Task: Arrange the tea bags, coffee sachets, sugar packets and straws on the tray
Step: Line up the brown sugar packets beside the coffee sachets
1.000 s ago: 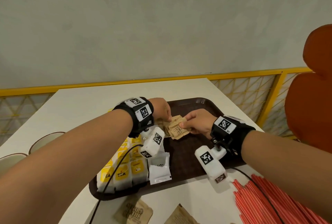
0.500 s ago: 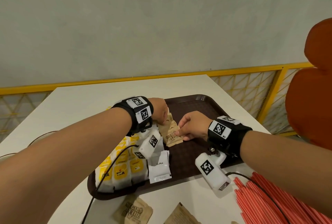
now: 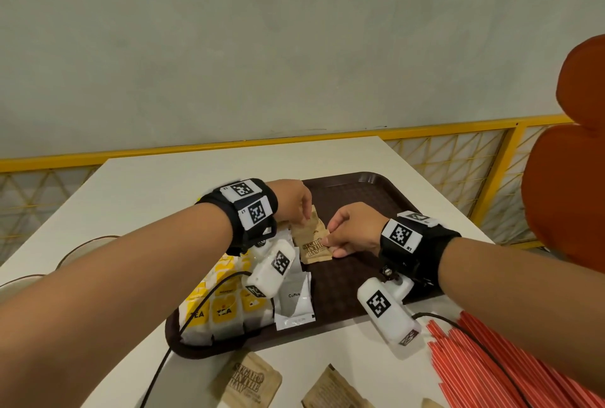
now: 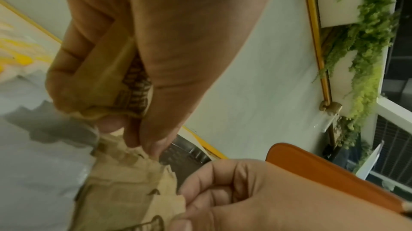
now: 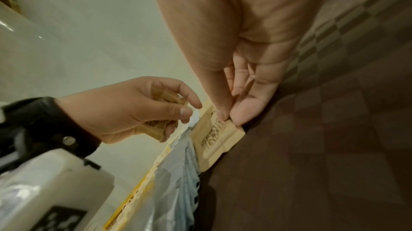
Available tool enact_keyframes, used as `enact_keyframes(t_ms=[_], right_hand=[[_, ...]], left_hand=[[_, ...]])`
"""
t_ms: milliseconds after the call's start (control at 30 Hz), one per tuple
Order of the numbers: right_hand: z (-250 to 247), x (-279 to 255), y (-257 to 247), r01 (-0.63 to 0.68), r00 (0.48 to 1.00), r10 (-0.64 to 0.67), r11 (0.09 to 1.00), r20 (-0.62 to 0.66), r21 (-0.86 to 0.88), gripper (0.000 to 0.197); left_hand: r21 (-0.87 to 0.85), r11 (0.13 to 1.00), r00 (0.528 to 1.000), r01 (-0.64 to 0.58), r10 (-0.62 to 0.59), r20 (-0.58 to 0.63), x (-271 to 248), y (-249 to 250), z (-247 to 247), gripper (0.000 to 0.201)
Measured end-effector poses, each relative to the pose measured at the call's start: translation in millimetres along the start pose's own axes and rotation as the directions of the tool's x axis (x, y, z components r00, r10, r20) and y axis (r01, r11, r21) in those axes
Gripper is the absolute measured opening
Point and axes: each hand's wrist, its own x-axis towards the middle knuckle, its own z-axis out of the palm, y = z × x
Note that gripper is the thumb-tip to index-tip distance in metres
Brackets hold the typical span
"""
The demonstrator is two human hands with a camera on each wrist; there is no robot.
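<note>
A dark brown tray (image 3: 360, 183) lies on the white table. Yellow tea bags (image 3: 222, 309) fill its near left corner, with white coffee sachets (image 3: 293, 302) beside them. A brown sugar packet (image 3: 312, 245) lies flat on the tray just past the sachets. My right hand (image 3: 329, 240) pinches that packet's right edge between thumb and fingers (image 5: 229, 116). My left hand (image 3: 302, 216) hovers over the packet's far end and grips a small stack of sugar packets (image 4: 107, 76) in curled fingers. Red straws (image 3: 491, 368) lie on the table at the near right.
Two loose sugar packets (image 3: 248, 381) (image 3: 334, 391) lie on the table in front of the tray. Bowl rims (image 3: 85, 243) show at the left edge. An orange chair (image 3: 569, 194) stands to the right and a yellow railing (image 3: 458, 127) runs behind the table.
My right hand has brought one sugar packet down from the stack and laid it flat on the tray beside the coffee sachets. My left hand keeps hold of the remaining packets.
</note>
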Motion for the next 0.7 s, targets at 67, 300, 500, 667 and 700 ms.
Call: enact_keyframes(t_ms=[67,300,500,667,700], right_hand=[[-2.0,-2.8,-2.8,0.046,0.998,-0.049,0.998,-0.050,-0.051,0.019],[-7.0,-42.8,-42.9,0.138,0.973,-0.207,0.874,0.100,0.465,0.023],[3.0,-62.9,-60.4,0.223,0.967,-0.255,0.839,-0.004,0.496,0.036],[8.3,-66.6,-60.0,0.237,0.970,-0.237,0.887,-0.049,0.396,0.015],[7.2,-68.0,-60.2,0.231,0.972,-0.232,0.893,-0.046,0.387,0.013]], left_hand=[[-0.179,0.984,0.998,-0.012,0.001,-0.059,1.2,-1.4,-2.0,0.020],[-0.815,0.416,0.881,-0.403,-0.065,-0.469,-15.5,2.1,2.1,0.022],[-0.854,0.278,0.880,-0.439,-0.058,-0.471,-30.5,6.0,6.3,0.016],[-0.952,-0.055,0.953,-0.302,-0.031,-0.300,-44.0,11.2,6.3,0.034],[-0.960,-0.080,0.963,-0.269,-0.030,-0.268,-45.4,9.7,5.5,0.038]])
